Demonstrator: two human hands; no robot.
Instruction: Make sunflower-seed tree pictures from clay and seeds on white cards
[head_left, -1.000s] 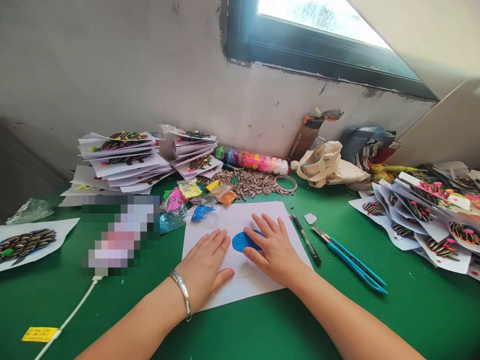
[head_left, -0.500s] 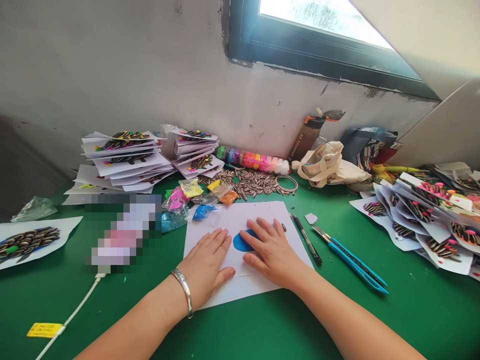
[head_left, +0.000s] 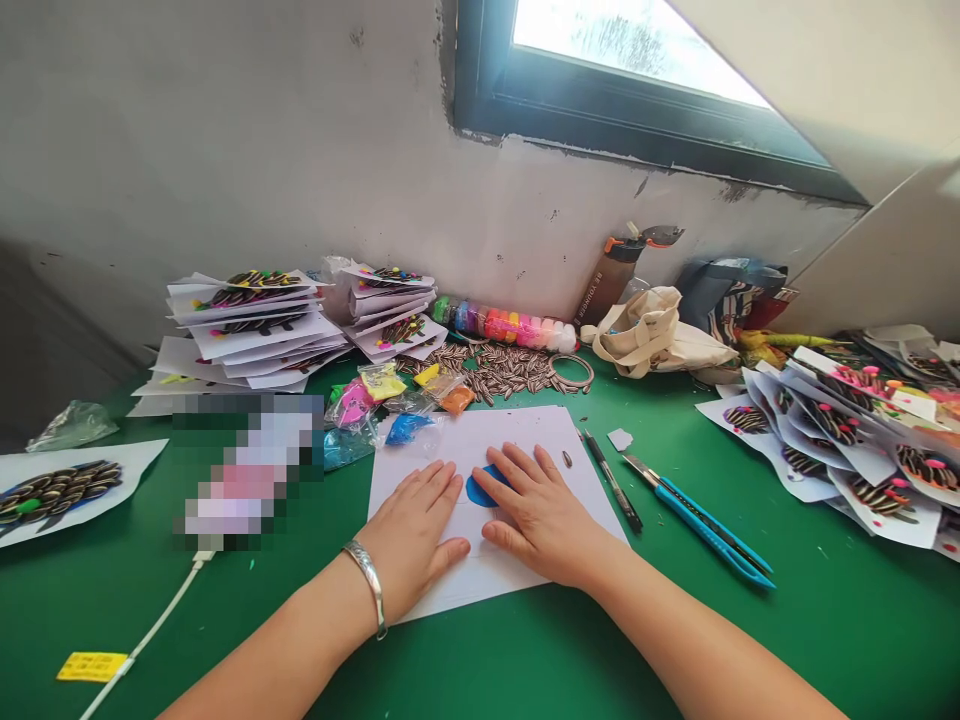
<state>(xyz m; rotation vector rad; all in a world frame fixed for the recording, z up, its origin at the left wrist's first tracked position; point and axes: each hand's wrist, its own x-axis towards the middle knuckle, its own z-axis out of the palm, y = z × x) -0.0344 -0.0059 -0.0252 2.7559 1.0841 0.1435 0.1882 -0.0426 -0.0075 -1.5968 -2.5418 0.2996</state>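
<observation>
A sheet of white paper [head_left: 465, 560] lies on the green table, with a flat blue clay patch [head_left: 484, 488] near its middle. My right hand [head_left: 536, 510] rests with fingers spread over the right part of the patch, hiding some of it. On the left part of the sheet my left hand [head_left: 420, 535] lies flat, a silver bangle on its wrist. A single striped sunflower seed [head_left: 567, 459] sits on the paper beyond my right fingertips. A packet of blue clay [head_left: 409, 428] overlaps the sheet's far left corner.
Right of the paper lie a pen [head_left: 613, 482] and a blue utility knife [head_left: 701, 525]. Behind are a heap of sunflower seeds [head_left: 502, 370], clay packets [head_left: 356, 403] and stacked seed pictures [head_left: 255, 335]. More pictures [head_left: 840, 430] stand right; a charging cable [head_left: 161, 620] runs at left.
My right hand has slid slightly left and toward me over the blue clay, leaving the seed more exposed. My left hand stays flat on the paper. The camera view has shifted slightly.
</observation>
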